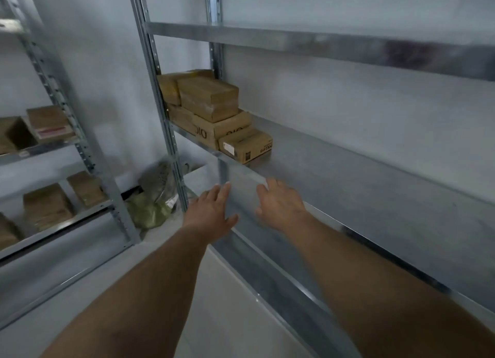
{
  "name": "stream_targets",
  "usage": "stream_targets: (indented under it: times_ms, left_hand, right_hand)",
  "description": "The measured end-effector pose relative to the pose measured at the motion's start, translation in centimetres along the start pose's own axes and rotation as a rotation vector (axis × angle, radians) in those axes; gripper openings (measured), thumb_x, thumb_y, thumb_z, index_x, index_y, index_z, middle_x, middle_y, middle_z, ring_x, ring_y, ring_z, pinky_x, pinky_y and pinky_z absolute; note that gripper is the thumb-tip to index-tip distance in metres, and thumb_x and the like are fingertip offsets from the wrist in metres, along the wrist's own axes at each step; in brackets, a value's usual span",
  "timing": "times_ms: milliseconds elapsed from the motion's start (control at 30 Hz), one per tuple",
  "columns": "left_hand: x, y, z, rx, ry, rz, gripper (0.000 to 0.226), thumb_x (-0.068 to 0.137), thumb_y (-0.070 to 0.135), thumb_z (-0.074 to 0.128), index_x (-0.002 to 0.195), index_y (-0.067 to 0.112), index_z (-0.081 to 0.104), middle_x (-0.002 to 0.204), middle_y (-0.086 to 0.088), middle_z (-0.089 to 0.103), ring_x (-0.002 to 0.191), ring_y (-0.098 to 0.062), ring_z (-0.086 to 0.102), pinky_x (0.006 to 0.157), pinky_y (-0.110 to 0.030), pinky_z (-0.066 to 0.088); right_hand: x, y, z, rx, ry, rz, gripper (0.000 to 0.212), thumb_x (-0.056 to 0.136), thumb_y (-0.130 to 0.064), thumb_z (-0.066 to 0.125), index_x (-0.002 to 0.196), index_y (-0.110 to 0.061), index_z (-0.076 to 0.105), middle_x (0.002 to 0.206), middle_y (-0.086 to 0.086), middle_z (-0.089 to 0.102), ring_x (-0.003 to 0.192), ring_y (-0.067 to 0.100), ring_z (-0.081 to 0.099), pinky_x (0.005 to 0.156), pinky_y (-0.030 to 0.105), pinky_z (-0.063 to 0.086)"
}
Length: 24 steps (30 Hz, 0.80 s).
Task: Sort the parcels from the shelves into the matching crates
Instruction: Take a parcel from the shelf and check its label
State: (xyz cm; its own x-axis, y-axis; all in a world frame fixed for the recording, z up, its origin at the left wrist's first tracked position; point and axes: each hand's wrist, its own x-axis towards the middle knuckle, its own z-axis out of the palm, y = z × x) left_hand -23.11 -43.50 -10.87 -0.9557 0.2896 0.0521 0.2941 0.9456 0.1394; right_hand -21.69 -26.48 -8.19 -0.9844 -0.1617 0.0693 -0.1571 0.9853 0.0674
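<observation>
Holding both arms out toward the metal shelf (348, 175), we had nothing in either hand. Our left hand (211, 210) was spread flat with straight fingers just below the shelf's front edge. Our right hand (278, 205) was beside it at the edge, fingers relaxed and released.

The parcels we were after sat at the far left end of that shelf, packed against the upright post. A wide brown carton (214, 130) lay at the bottom with a smaller carton (210, 98) stacked on top and another (171, 87) behind that one. A small labelled carton (246, 146) rested on the shelf just in front of the wide one. This small carton was nearest to us, beyond our fingertips and apart from them.

A second rack (67, 111) to our left carried more brown parcels on two levels. Higher up, one with a pinkish label (51, 123) stood beside an open carton (16, 135) whose inside was too dark to read. Two more (48, 206) (85, 187) were lower down. Green bags (147, 213) lay on the floor between the racks.
</observation>
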Motion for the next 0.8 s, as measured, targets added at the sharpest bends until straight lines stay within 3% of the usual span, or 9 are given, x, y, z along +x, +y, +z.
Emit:
stream_targets:
  times_ms: [300,600,800]
  left_hand:
    - [12.2,-9.3,-1.6,-0.013,-0.032,0.100,0.075,0.096,0.055,0.035,0.153,0.021,0.000,0.161,-0.006,0.007,0.144,-0.027,0.019,0.113,-0.041,0.026]
    - [23.6,-8.5,-1.2,-0.065,0.001,0.228,0.066,0.099,0.047,0.033,0.153,0.020,0.006,0.159,-0.007,0.013,0.142,-0.029,0.023,0.109,-0.040,0.031]
    - [30.5,-7.9,-1.2,-0.049,-0.052,0.227,0.060,0.101,0.041,0.031,0.153,0.020,0.007,0.159,-0.007,0.015,0.141,-0.031,0.023,0.110,-0.042,0.032]
  right_hand:
    - [12.3,-2.8,-1.0,-0.010,-0.021,0.132,0.046,0.097,-0.032,0.044,0.137,-0.010,0.039,0.137,0.015,0.040,0.123,0.029,0.041,0.088,0.037,0.042]
    - [20.7,1.6,0.2,-0.011,-0.051,0.239,0.046,0.097,-0.037,0.044,0.134,-0.010,0.044,0.136,0.012,0.041,0.123,0.028,0.037,0.087,0.035,0.039]
    - [25.2,4.6,1.4,0.082,-0.052,0.358,0.041,0.097,-0.028,0.044,0.132,-0.006,0.045,0.133,0.014,0.043,0.122,0.028,0.039,0.088,0.038,0.042]
